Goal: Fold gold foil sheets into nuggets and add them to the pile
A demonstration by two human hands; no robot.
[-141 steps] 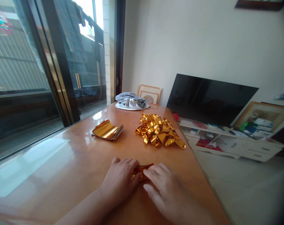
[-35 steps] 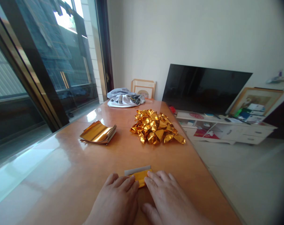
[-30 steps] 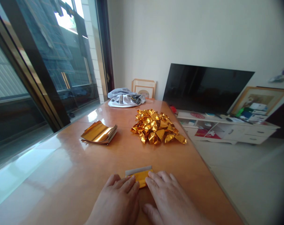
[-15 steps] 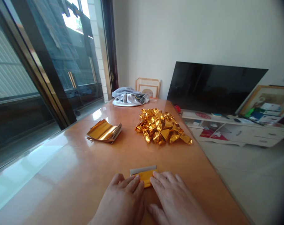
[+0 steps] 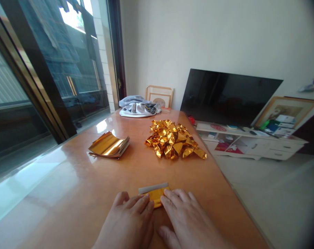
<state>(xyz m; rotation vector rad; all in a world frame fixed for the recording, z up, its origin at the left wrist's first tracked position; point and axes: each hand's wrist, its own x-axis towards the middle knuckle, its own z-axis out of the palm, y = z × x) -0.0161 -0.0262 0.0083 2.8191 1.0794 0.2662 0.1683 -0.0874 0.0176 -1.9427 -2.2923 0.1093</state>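
Gold paper (image 5: 157,196) unmoved, both hands still pressing it flat

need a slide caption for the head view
Both hands, left hand and right hand, press a folded gold foil sheet flat on the wooden table.

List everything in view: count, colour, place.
folded gold foil sheet: 1, gold with white strip, near table edge under fingertips
stack of flat gold foil sheets: 1, gold, table left
pile of folded gold foil pieces: 1, gold, table centre-right
crumpled grey-white cloth: 1, far table end
glossy wooden table: 1, orange-brown
wooden picture frame: 1, against wall behind table
black flat television: 1, right, on white low cabinet
left hand: flat, pressing sheet
right hand: flat, pressing sheet
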